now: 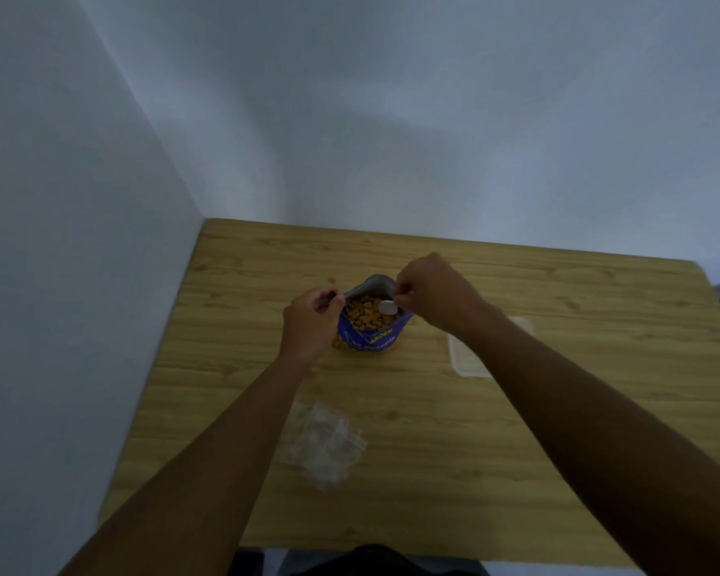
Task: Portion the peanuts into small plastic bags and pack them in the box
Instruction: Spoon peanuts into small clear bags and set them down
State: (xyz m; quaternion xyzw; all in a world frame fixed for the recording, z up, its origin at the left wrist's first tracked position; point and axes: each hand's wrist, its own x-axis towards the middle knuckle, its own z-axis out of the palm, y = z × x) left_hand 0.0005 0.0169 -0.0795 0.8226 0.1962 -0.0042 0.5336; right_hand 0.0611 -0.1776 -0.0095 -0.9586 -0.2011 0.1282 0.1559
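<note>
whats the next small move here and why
Probably dip the white spoon down into the peanuts. The left hand holds the blue bag open by its rim, the right hand has the spoon at the mouth, and it looks unloaded, with the small plastic bags lying unfilled.

Peanut pouch [368, 326] mid-surface, mouth blocked on both sides: left hand [308, 322] pinching the left rim, right hand [429, 295] over the right rim with a white scoop [388, 307] in the opening. Forearms crossing the near half of the surface [558, 430], wedge of bare wood between them. Clear small bags [323, 442] lying near the left forearm. Clear box [468, 353] part hidden under the right forearm. Walls tight at left and back edges. Far strip behind the pouch open. Right side open.
</note>
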